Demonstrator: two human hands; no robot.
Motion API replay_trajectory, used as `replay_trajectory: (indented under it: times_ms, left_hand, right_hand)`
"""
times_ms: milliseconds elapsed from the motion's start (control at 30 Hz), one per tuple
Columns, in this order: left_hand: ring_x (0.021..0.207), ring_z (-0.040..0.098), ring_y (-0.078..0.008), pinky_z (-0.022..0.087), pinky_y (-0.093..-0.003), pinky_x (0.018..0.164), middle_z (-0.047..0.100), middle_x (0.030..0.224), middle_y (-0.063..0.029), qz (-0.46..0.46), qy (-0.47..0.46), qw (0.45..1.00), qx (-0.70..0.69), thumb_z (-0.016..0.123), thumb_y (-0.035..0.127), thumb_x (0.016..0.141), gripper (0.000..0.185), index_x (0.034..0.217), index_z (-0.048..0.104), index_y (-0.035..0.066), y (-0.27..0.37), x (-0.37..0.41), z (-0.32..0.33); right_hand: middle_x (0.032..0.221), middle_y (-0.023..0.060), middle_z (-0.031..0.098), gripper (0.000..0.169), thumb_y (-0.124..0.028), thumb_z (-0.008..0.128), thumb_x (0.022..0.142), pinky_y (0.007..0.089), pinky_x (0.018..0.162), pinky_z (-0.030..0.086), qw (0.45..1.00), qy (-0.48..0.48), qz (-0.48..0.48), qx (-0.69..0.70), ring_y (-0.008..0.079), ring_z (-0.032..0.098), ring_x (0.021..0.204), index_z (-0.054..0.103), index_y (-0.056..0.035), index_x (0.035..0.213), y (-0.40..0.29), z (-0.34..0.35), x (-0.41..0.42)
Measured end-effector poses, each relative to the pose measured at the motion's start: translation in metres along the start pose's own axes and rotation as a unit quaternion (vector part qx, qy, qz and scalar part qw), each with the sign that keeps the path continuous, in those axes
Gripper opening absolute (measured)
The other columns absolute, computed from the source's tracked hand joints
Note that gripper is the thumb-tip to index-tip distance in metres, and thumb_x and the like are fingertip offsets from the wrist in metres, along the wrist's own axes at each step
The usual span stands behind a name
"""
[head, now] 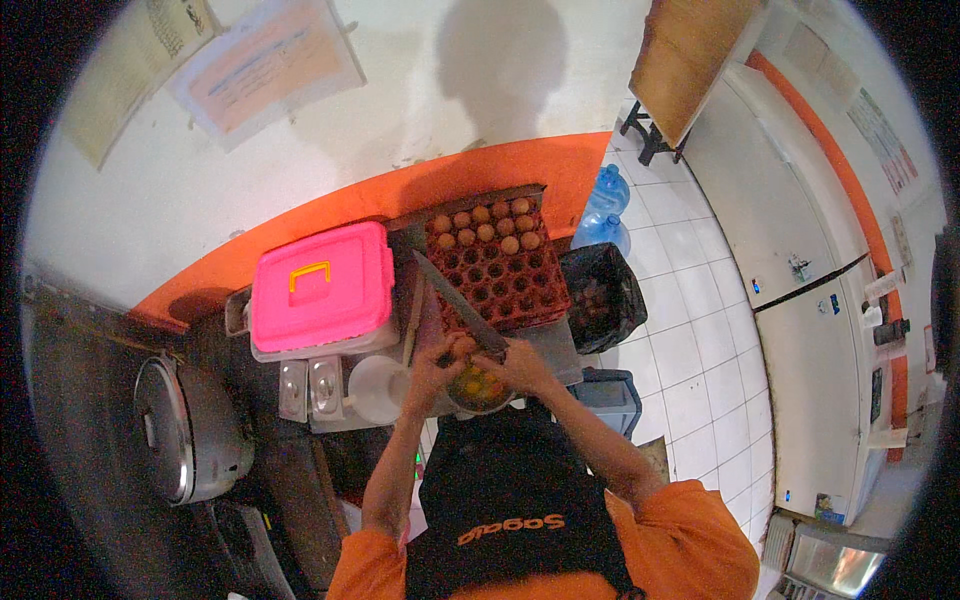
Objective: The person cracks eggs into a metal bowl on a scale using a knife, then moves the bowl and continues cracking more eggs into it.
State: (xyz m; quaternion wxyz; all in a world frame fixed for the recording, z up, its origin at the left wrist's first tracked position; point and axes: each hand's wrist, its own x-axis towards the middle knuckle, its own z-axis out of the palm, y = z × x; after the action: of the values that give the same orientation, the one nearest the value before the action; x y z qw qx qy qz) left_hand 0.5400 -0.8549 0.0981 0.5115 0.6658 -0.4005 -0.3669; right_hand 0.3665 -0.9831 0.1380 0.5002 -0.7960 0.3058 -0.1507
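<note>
My right hand (519,366) grips the handle of a large knife (459,300), whose long blade slants up and left across the edge of the egg tray. Close beside it, my left hand (441,369) has its fingers curled around a brown egg (463,346); whether its shell is cracked cannot be told. Just beneath both hands is a round metal bowl (480,409) with yellow-orange egg yolks (480,385) in it. Beyond the hands lies a stack of reddish egg trays (493,277), with brown eggs (484,232) in its far rows and bare hollows nearer me.
A pink-lidded plastic box (322,289) stands left of the trays, with small lidded metal containers (325,384) and a white round container (375,390) below it. A black-lined bin (604,300) stands right. A large metal pot (187,431) is far left; blue water bottles (606,232) stand behind.
</note>
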Motion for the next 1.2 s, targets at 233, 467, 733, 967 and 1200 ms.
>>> replay_trajectory:
  times_ms: [233, 467, 733, 967, 1200]
  left_hand:
    - [0.11, 0.067, -0.0361, 0.054, -0.0391, 0.094, 0.068, 0.121, -0.0208, 0.119, 0.013, 0.973, 0.196, 0.076, 0.017, 0.084, 0.052, 0.132, 0.06, 0.003, 0.003, -0.013, 0.023]
    - [0.117, 0.063, -0.0381, 0.054, -0.0448, 0.094, 0.063, 0.13, -0.0199, 0.148, 0.035, 0.94, 0.306, 0.073, 0.014, 0.083, 0.053, 0.131, 0.057, 0.001, -0.031, -0.019, 0.027]
    - [0.12, 0.059, -0.0418, 0.051, -0.0471, 0.1, 0.062, 0.128, -0.024, 0.084, 0.016, 0.96, 0.267, 0.074, 0.013, 0.081, 0.061, 0.134, 0.052, -0.005, -0.06, -0.017, 0.043]
    - [0.118, 0.058, -0.04, 0.049, -0.0484, 0.1, 0.061, 0.131, -0.0239, 0.174, 0.003, 0.916, 0.362, 0.073, 0.016, 0.076, 0.067, 0.137, 0.053, -0.002, -0.094, -0.016, 0.028]
    - [0.108, 0.063, -0.0381, 0.051, -0.0483, 0.095, 0.065, 0.125, -0.0203, 0.078, -0.058, 0.928, 0.36, 0.074, 0.017, 0.079, 0.072, 0.145, 0.048, 0.006, -0.019, -0.002, 0.01]
  right_hand:
    - [0.088, 0.0226, 0.072, 0.063, -0.044, 0.084, 0.065, 0.0452, 0.074, 0.055, 0.983, -0.085, 0.164, 0.005, 0.0342, 0.072, 0.084, 0.07, 0.0071, 0.098, 0.027, 0.013, 0.016]
    - [0.084, 0.016, 0.074, 0.055, -0.04, 0.082, 0.064, 0.0414, 0.073, 0.055, 0.993, -0.06, 0.106, -0.004, 0.0291, 0.072, 0.079, 0.071, 0.0034, 0.097, 0.053, 0.046, 0.019]
    - [0.088, 0.0163, 0.075, 0.042, -0.028, 0.077, 0.073, 0.0411, 0.078, 0.057, 0.995, -0.06, 0.048, -0.06, 0.0286, 0.073, 0.084, 0.072, -0.0026, 0.106, 0.114, 0.067, 0.022]
    - [0.104, 0.0206, 0.073, 0.054, -0.027, 0.08, 0.073, 0.0439, 0.089, 0.054, 0.982, -0.062, -0.088, -0.157, 0.0398, 0.069, 0.098, 0.069, -0.0044, 0.121, 0.098, 0.048, 0.018]
    - [0.09, 0.0151, 0.073, 0.043, -0.029, 0.077, 0.082, 0.0396, 0.072, 0.054, 0.992, -0.097, 0.016, -0.083, 0.0272, 0.069, 0.075, 0.071, -0.0021, 0.115, 0.085, 0.027, 0.025]
